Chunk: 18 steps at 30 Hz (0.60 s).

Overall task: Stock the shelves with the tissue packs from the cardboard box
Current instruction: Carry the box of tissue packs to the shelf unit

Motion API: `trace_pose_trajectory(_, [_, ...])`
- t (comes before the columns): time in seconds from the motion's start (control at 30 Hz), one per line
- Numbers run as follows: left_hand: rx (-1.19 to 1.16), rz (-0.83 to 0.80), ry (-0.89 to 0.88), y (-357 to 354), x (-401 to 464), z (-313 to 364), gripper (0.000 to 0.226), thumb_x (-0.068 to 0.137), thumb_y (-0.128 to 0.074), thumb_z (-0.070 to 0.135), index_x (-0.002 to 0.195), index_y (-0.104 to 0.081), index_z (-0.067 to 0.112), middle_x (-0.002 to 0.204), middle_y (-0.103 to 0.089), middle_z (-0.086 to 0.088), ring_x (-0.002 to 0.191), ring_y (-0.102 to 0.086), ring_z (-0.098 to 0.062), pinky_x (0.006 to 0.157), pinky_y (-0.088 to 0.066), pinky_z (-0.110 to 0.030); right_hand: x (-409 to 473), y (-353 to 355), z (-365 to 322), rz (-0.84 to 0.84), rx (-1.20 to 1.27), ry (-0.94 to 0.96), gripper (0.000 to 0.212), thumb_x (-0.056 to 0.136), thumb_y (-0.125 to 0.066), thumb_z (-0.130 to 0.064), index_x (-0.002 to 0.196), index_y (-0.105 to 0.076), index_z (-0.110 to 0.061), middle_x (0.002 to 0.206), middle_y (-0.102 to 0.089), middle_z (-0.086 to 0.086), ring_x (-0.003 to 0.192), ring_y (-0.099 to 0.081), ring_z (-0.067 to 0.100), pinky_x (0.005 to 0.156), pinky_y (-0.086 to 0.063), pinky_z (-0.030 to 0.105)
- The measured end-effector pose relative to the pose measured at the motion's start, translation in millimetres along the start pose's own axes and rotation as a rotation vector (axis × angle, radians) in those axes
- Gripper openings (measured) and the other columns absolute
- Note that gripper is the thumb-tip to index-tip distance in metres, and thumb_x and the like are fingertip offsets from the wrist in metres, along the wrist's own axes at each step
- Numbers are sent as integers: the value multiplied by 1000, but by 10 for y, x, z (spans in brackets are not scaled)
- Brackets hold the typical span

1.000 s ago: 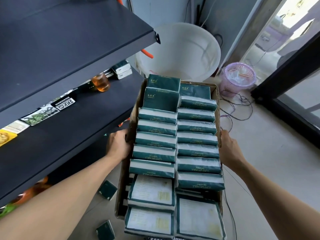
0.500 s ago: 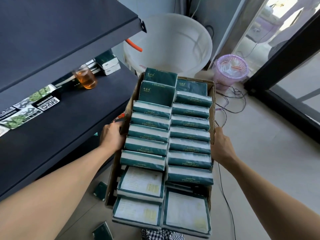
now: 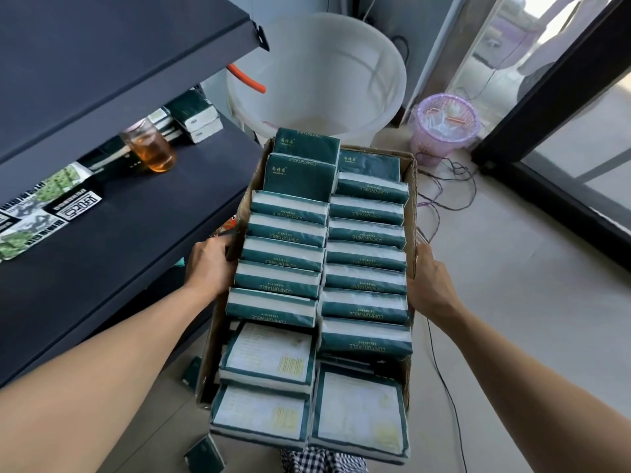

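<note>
Hands carry the load here: the left hand [image 3: 211, 264] grips the left wall of the cardboard box [image 3: 411, 213], fingers curled round its edge, and the right hand [image 3: 431, 285] holds the opposite wall, though how its fingers lie on the far side I cannot tell. Gripping both long sides at mid-length probably keeps the heavy box level just beside the dark shelves [image 3: 102, 213], within reach for unloading. The box's long axis runs straight away from the person, toward the white tub [image 3: 317, 73] beyond it. Green tissue packs [image 3: 283, 268] fill it in two rows, most on edge with their long axes across the box; those nearest the person lie flat, barcodes up. None has yet left the box, I judge
</note>
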<state>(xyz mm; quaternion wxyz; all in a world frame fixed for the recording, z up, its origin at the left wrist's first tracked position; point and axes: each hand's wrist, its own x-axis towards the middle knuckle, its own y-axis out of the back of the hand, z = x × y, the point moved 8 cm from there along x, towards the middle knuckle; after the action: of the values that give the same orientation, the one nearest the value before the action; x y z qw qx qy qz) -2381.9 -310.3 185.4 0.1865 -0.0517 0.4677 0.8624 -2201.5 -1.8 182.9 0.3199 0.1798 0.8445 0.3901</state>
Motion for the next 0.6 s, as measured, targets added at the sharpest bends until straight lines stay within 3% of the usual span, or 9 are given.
trace_pose_trajectory(0.17, [-8,-24,7,-104,-37,11,8,83,-64,15,85,-72,16,84,-71,-10,85,-64,-28,68,-47,-36,-34,-20,70,-11,-10,-14,19,95,-41,-14,112,-37,-6,92,-55,14,76,-54,31,66,-45,42])
trace_pose_trajectory(0.27, [-122,-30,102,-158,-45,-87,18,89,-55,20,80,-71,18,88,-70,-11,87,-63,-28,68,-42,-33,-35,-47,69,-15,-20,17,27,96,-44,-19,118,-37,-6,100,-59,18,83,-56,34,75,-50,47])
trace_pose_trajectory(0.4, [-367,-10,274,-151,-47,-195,34,86,-47,35,64,-71,24,90,-71,-10,88,-62,-28,74,-46,-37,-39,-45,64,-9,-19,28,32,95,-48,-20,121,-36,-6,104,-60,21,83,-55,35,75,-49,46])
trace_pose_trajectory(0.6, [-344,-11,300,-105,-106,-141,28,78,-48,39,64,-70,30,100,-70,-17,95,-62,-35,85,-48,-48,-54,-57,80,-12,-8,29,30,95,-45,-16,122,-36,-7,102,-60,23,83,-56,37,76,-49,49])
